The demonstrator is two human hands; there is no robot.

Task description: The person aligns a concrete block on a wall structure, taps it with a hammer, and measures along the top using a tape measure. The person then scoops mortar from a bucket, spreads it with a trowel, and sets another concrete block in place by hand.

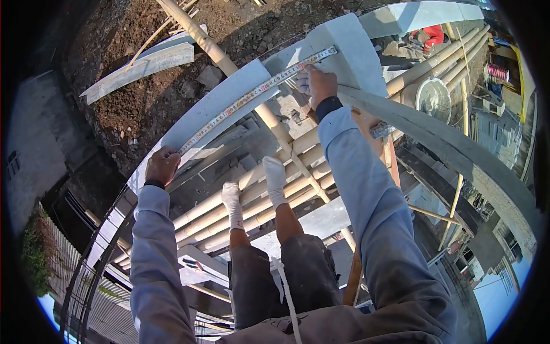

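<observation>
A measuring tape (229, 110) is stretched along a pale grey concrete beam (195, 117). My left hand (162, 166) is closed round the tape's lower left part, at the beam's near edge. Further up to the right, my right hand (318, 85) pinches the tape a little short of its end. That end lies against a thicker concrete block (358, 57). Whether a tape case is inside my left hand cannot be made out.
My feet in white socks stand on bamboo poles (258, 200) high above the ground. A curved concrete beam (452, 152) runs down the right side. Beyond it are a bucket (432, 97) and a person in red (431, 38). Rebar (86, 275) rises at lower left.
</observation>
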